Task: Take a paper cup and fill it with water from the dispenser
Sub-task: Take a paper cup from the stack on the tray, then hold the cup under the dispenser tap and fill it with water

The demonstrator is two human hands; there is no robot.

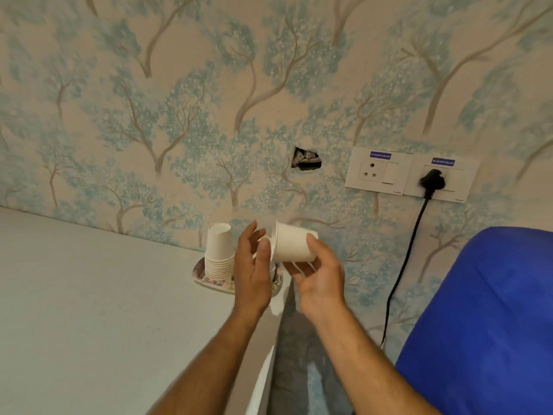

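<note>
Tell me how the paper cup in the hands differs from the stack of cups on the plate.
The held cup lies tipped on its side in the air, rim toward the left hand; the stack of cups stands upside down on the patterned plate.
The held cup is gripped by the right hand; the stack is touched by nobody.
The held cup looks single, though I cannot be sure; the stack shows many nested rims.
Both are plain white paper.
</note>
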